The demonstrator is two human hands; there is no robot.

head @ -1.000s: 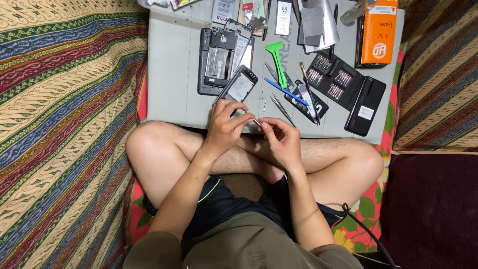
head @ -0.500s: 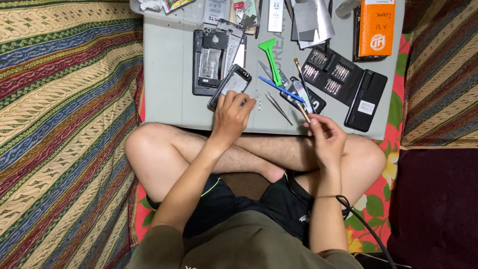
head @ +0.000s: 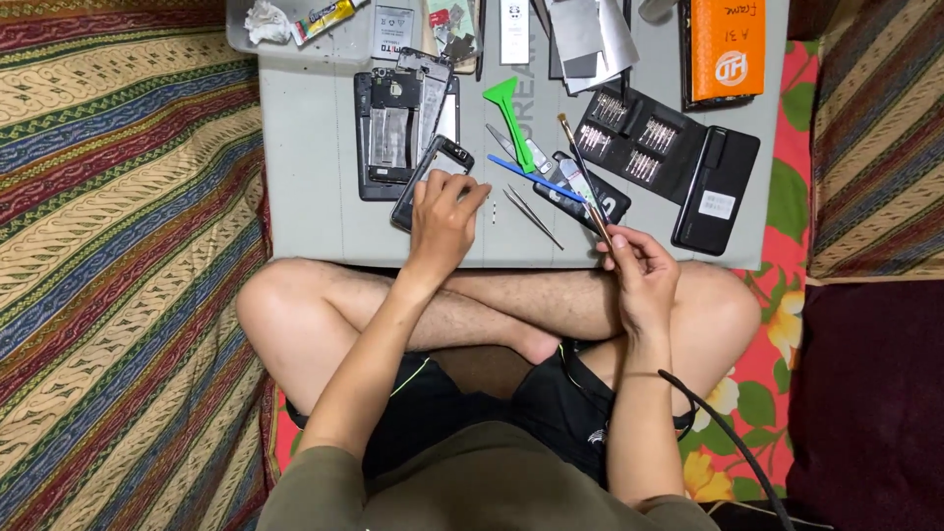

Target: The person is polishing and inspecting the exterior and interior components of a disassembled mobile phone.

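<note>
My left hand [head: 444,218] rests on a small dark phone frame [head: 433,172] lying on the grey work mat [head: 315,187], fingers spread over its lower end. My right hand [head: 639,265] pinches the lower end of a thin brush [head: 584,177], whose bristle tip points up and away over the mat. Metal tweezers [head: 531,214] lie between the two hands. A blue pry tool [head: 536,179] and a green pry tool [head: 511,113] lie just beyond them.
An opened phone body [head: 388,138] lies at the mat's far left. A black screwdriver bit case [head: 678,167] and an orange box [head: 728,47] sit at the right. A glue tube [head: 324,18], tissue and papers line the far edge. Striped fabric lies left, my crossed legs below.
My right hand left the phone frame, moved right and picked up the thin brush, now raised higher. My left hand stayed on the phone frame and laid it on the mat.
</note>
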